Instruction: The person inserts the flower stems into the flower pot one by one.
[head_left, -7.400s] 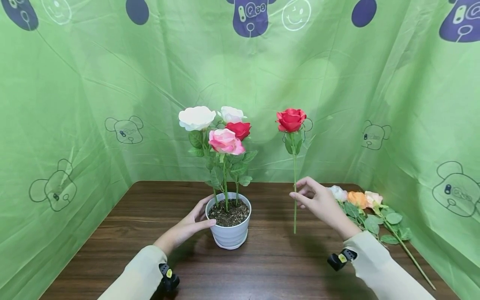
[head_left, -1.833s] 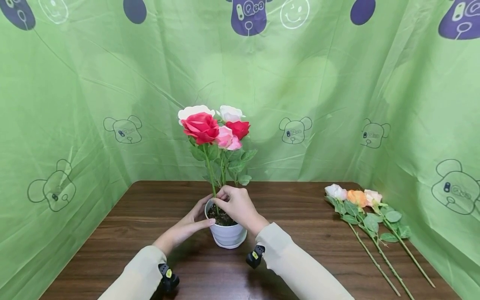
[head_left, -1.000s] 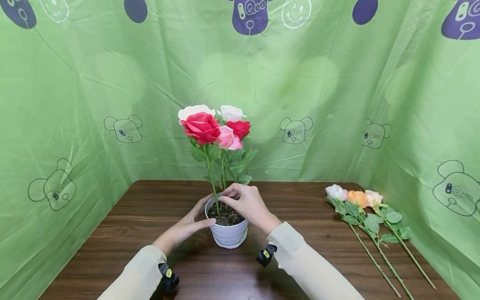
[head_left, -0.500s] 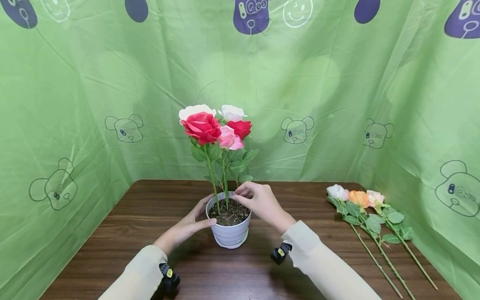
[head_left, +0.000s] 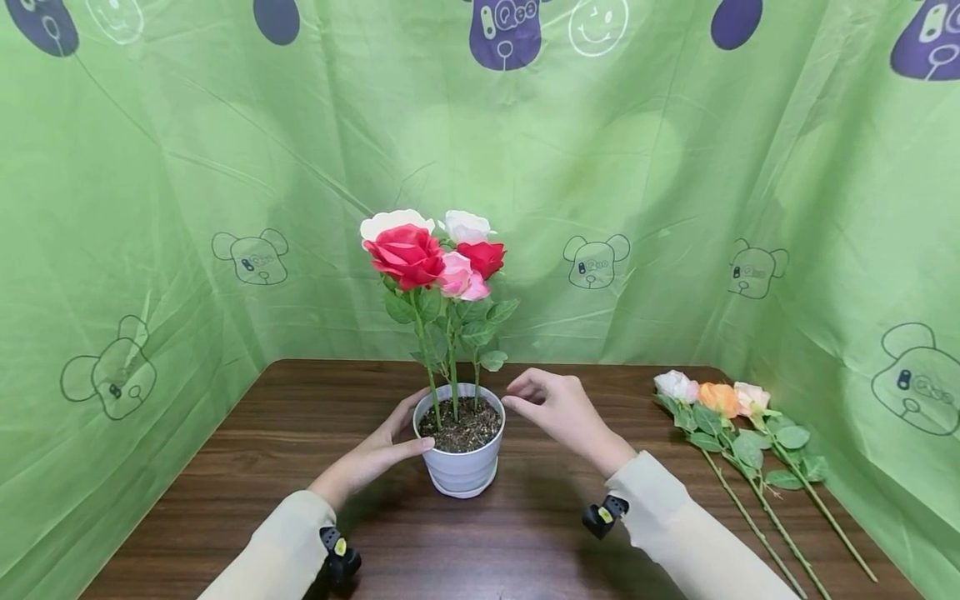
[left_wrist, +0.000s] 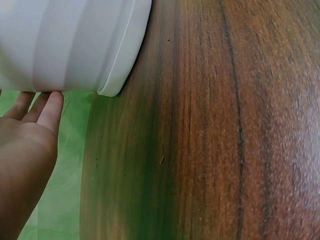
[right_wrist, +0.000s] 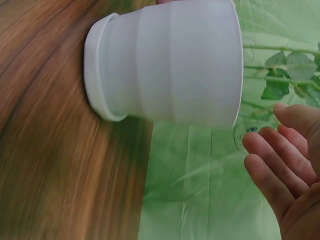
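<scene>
A white flower pot (head_left: 463,473) with dark soil stands on its saucer in the middle of the head view. Artificial roses rise from the soil: a large red rose (head_left: 406,257) in front at left, a pink rose (head_left: 463,278), a smaller red rose (head_left: 483,258) and two white ones behind. My left hand (head_left: 378,450) holds the pot's left side, thumb at the front of the rim and fingers round the side. Just right of the rim is my right hand (head_left: 564,415), its fingers loosely bent with nothing between them. The right wrist view shows those fingers (right_wrist: 272,165) apart from the pot.
Three more roses lie at the right of the wooden table (head_left: 315,417): a pale white-pink one (head_left: 677,386), an orange one (head_left: 718,400) and a peach one (head_left: 752,398), stems toward the front. Green printed cloth (head_left: 480,150) encloses the back and sides.
The large red rose, earlier held right of the pot, now stands in the soil. My right hand has let go of its stem and moved right, off the pot. My left hand stays put.
</scene>
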